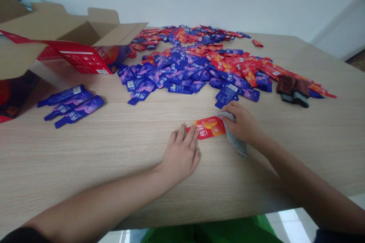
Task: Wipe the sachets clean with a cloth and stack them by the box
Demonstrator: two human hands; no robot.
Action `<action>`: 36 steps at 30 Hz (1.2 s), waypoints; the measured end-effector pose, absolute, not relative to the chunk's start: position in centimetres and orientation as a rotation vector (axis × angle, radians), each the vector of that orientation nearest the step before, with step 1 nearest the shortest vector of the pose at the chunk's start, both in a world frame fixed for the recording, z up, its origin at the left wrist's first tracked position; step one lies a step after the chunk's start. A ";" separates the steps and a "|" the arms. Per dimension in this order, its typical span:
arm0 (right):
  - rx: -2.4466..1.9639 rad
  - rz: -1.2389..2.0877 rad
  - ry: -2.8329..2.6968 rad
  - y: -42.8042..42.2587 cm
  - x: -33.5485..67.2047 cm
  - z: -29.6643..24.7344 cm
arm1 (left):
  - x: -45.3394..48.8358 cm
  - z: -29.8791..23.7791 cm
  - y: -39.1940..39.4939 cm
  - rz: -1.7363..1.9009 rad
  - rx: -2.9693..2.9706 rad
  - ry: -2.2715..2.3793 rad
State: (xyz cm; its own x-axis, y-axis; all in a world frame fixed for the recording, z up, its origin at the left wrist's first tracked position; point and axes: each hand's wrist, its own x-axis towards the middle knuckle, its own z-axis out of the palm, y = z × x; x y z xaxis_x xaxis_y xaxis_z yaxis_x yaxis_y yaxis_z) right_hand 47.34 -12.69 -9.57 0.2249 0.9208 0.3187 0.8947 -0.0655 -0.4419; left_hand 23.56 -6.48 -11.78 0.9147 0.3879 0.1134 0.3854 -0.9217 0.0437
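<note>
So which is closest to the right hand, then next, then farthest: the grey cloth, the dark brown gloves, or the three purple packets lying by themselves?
1. The grey cloth, right under the right hand and touching it.
2. The dark brown gloves, off to its right and a bit farther back.
3. The three purple packets, far across on the left.
</note>
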 end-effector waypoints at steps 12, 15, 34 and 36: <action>-2.060 -0.036 -1.903 -12.4 41.9 -11.8 | 23.7 -11.8 -6.5 0.150 3.063 0.617; -2.093 -0.054 -1.850 -12.8 43.2 -11.7 | 23.7 -11.8 -6.5 0.144 3.072 0.622; -1.969 0.014 -1.850 -12.5 45.8 -9.7 | 23.6 -11.9 -6.5 0.190 3.044 0.611; -1.904 0.051 -1.955 -12.2 44.1 -9.8 | 23.6 -11.8 -6.5 0.188 3.045 0.606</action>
State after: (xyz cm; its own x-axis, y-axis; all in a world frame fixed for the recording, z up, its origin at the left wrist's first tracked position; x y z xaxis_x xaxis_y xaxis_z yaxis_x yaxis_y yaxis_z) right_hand 44.07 -12.23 -9.78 0.0162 0.9649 0.2620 0.9499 0.0670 -0.3054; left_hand 23.60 -6.45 -11.81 0.9168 0.3833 0.1123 0.3795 -0.9236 0.0542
